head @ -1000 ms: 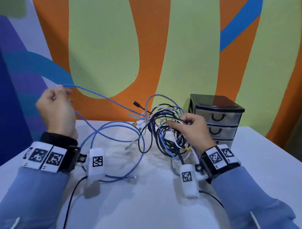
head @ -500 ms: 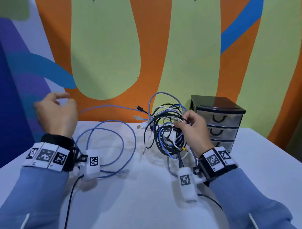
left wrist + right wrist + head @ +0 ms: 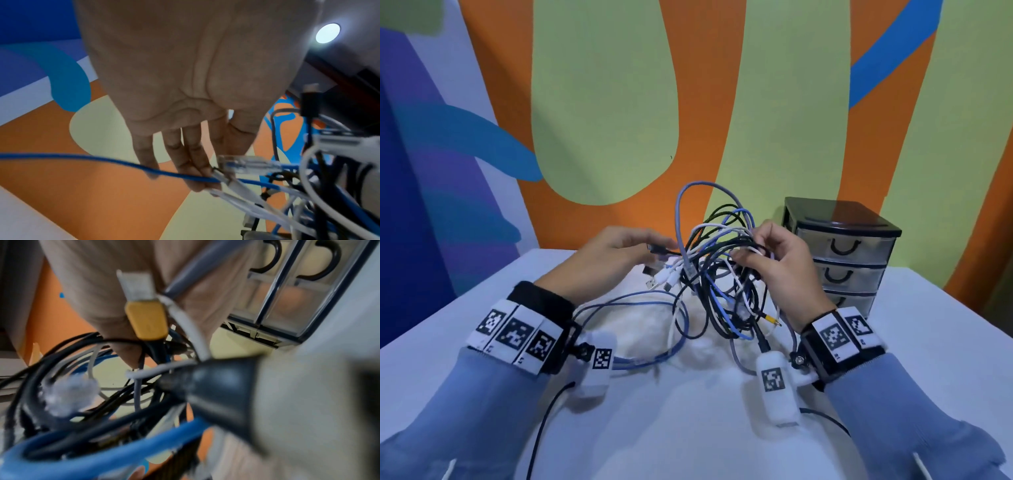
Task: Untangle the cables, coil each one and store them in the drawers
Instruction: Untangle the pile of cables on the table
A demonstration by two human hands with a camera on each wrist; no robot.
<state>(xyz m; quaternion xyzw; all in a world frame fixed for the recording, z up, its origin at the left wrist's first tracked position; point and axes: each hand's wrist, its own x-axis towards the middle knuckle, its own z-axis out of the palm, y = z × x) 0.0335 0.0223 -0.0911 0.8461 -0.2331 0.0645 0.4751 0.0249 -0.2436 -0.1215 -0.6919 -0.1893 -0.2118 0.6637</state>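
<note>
A tangle of black, white, grey and blue cables [image 3: 722, 270] hangs over the white table [image 3: 688, 438], held up by my right hand [image 3: 751, 251], whose curled fingers pinch several strands. In the right wrist view that hand [image 3: 131, 356] sits among the loops, close to a yellow plug [image 3: 147, 321]. My left hand [image 3: 654, 247] reaches in from the left with straight fingers; its fingertips [image 3: 197, 180] touch a blue cable [image 3: 82, 158] and white leads beside a clear network plug [image 3: 246, 164]. A loose blue cable [image 3: 654, 346] lies looped on the table.
A small black-topped unit of three clear drawers [image 3: 842, 250], all closed, stands at the back right, just behind my right hand; its handles [image 3: 267, 264] show in the right wrist view. A painted wall runs along the table's far edge. Thin black leads trail from both wrist cameras.
My left hand let go of the raised blue cable, which dropped in loops onto the table, and moved right to the tangle. The right hand kept hold of the tangle.
</note>
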